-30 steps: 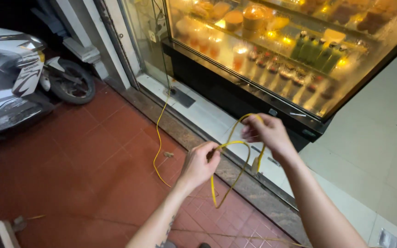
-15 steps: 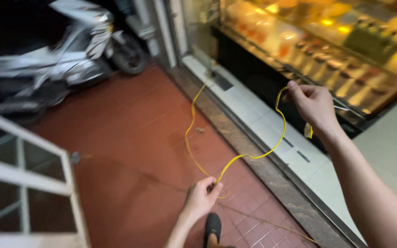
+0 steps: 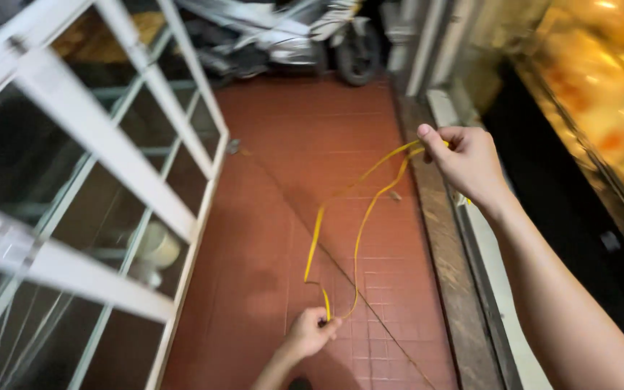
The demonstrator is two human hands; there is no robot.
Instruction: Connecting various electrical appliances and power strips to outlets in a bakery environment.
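Observation:
A thin yellow cord (image 3: 359, 224) hangs in two strands between my hands over a red tiled floor (image 3: 290, 144). My right hand (image 3: 467, 162) is raised at the upper right and pinches the cord's upper end between thumb and fingers. My left hand (image 3: 312, 334) is low near the bottom edge, closed around the cord's lower end. The strands sag and bend between the two hands.
A white-framed glass cabinet (image 3: 88, 188) fills the left side. A parked scooter (image 3: 290, 40) stands at the back. A lit glass display case (image 3: 601, 94) with food runs along the right, beside a metal door track (image 3: 442, 238). A thin dark wire (image 3: 341, 263) crosses the floor.
My view has swung left, bringing the white cabinet into sight. My hands have doubled the cord into two strands, the right hand staying high and the left hand staying low.

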